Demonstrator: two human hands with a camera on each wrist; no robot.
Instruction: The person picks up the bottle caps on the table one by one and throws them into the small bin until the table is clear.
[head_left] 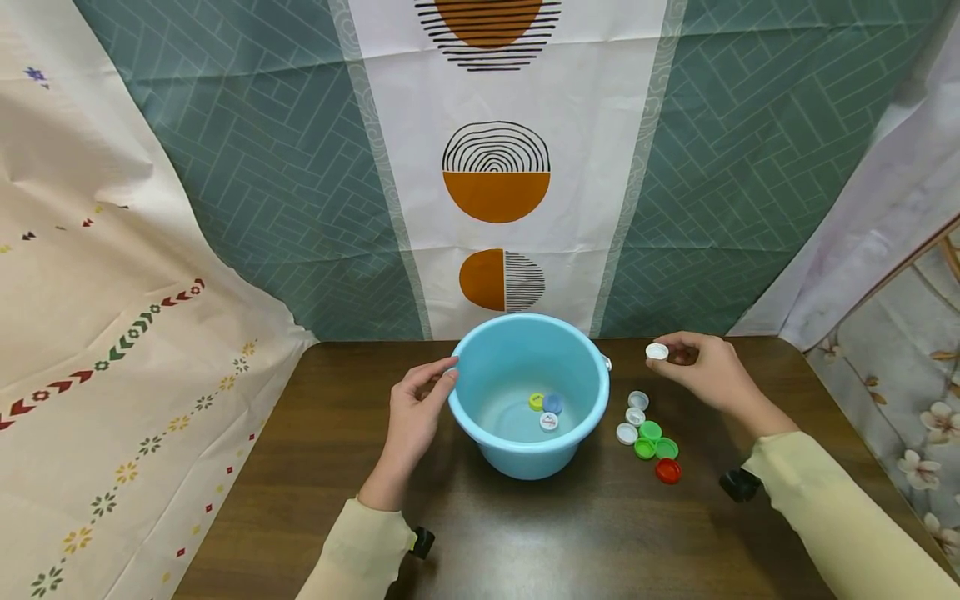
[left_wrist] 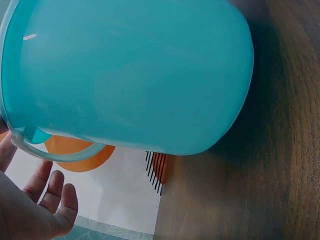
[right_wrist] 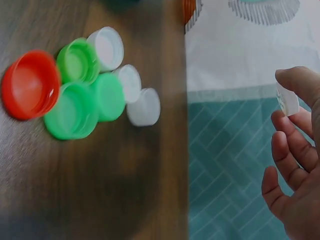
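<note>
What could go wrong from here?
1. The right hand pinches the small white cap near its edge; it might slip out and roll away.
2. The left hand is only at the rim of the blue bucket; an uneven push could shift or tip it.
3. The loose caps lie close together between the bucket and the right wrist camera; a low sweep could scatter them.

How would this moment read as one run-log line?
left hand: at rim of blue bucket | right hand: pinches white cap | inside: three caps | on table: seven caps
</note>
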